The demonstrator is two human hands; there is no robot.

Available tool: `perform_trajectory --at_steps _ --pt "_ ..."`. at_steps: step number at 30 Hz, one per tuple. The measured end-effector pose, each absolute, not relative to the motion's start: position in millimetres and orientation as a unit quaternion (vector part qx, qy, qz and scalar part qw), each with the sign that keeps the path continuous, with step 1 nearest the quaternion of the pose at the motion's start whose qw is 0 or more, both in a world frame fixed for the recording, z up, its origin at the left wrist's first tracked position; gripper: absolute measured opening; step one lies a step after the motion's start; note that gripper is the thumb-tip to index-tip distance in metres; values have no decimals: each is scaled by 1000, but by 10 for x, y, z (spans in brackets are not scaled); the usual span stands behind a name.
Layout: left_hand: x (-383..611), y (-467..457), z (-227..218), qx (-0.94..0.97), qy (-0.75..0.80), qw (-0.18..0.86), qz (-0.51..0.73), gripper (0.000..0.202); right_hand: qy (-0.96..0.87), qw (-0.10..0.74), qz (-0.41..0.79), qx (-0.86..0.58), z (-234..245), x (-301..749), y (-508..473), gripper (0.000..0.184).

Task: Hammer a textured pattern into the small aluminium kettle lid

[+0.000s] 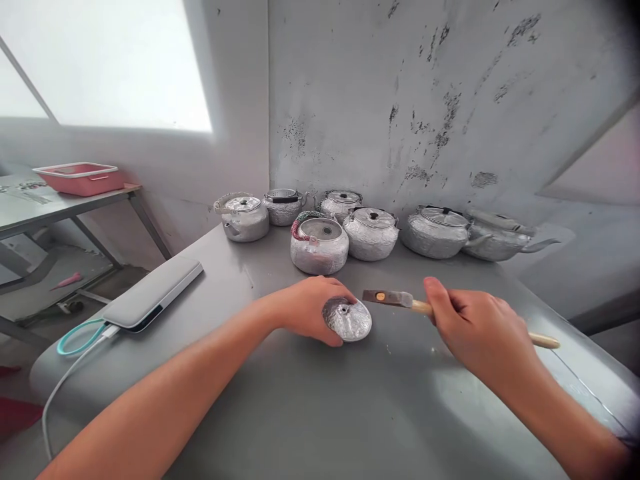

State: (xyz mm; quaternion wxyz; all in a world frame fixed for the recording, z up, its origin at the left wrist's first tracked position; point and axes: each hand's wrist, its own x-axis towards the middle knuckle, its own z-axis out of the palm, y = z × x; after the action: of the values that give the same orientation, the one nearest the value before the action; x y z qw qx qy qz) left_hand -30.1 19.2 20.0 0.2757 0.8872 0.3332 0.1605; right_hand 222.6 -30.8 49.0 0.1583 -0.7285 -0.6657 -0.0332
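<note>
My left hand [306, 308] grips a small round hammered metal lid [349, 319], holding it tilted on edge against the grey table [310, 413]. My right hand [475, 330] is wrapped round the wooden handle of a hammer [395, 299]. The hammer's dark metal head points left and hovers just right of and above the lid. The open kettle [319, 245] without a lid, its handle wound in red and green, stands just behind my left hand.
Several hammered aluminium kettles [435, 231] line the back of the table against the stained wall. A white power bank [153, 292] with a cable lies at the left edge. A second table at the far left carries a red tray [81, 178].
</note>
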Motion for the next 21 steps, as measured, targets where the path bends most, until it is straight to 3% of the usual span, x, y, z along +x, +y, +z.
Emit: perform_trajectory --at_steps 5,9,14,18,21 --pt "-270 165 277 825 389 344 223 33 -631 202 45 -748 608 2293 -367 67" --pt "-220 241 208 784 450 323 280 48 -678 219 109 -694 590 2339 -387 66" --pt "-266 331 122 756 476 381 238 43 -704 186 158 -667 487 2343 -371 53" --pt "-337 330 135 765 484 381 189 26 -723 163 199 -641 414 2308 -426 38" --pt "-365 322 139 791 461 355 188 34 -713 152 246 -639 380 2260 -499 38"
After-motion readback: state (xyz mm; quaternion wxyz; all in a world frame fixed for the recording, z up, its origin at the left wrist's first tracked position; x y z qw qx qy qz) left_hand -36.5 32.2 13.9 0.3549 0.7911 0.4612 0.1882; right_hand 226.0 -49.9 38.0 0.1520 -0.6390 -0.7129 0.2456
